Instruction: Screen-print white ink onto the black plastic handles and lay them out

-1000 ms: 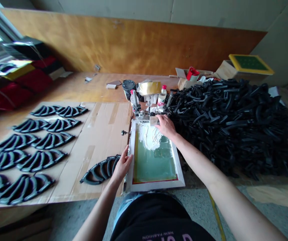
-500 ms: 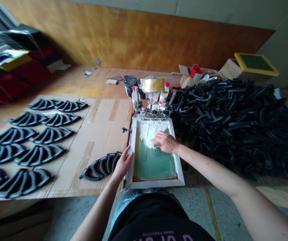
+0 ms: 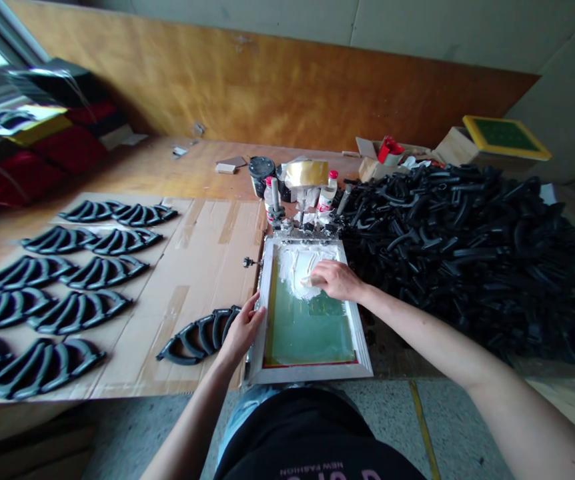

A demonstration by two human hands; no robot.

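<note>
A white-framed printing screen (image 3: 355,337) with green mesh lies flat at the table's near edge. White ink (image 3: 295,263) is smeared over its far half. My right hand (image 3: 335,280) is closed on a small pale squeegee (image 3: 307,282) that rests on the mesh in the ink. My left hand (image 3: 242,330) grips the screen's left frame rail. Just left of that hand lies a fan of black curved plastic parts (image 3: 192,337).
Rows of black curved parts (image 3: 62,280) lie on cardboard (image 3: 202,247) to the left. A big heap of black parts (image 3: 462,233) fills the right side. Bottles and an ink tub (image 3: 261,172) stand behind the screen's clamp. A yellow-framed screen (image 3: 505,135) sits at back right.
My right hand drew the squeegee from the screen's far edge toward me across the mesh, spreading the white ink. My left hand stayed on the frame rail.
</note>
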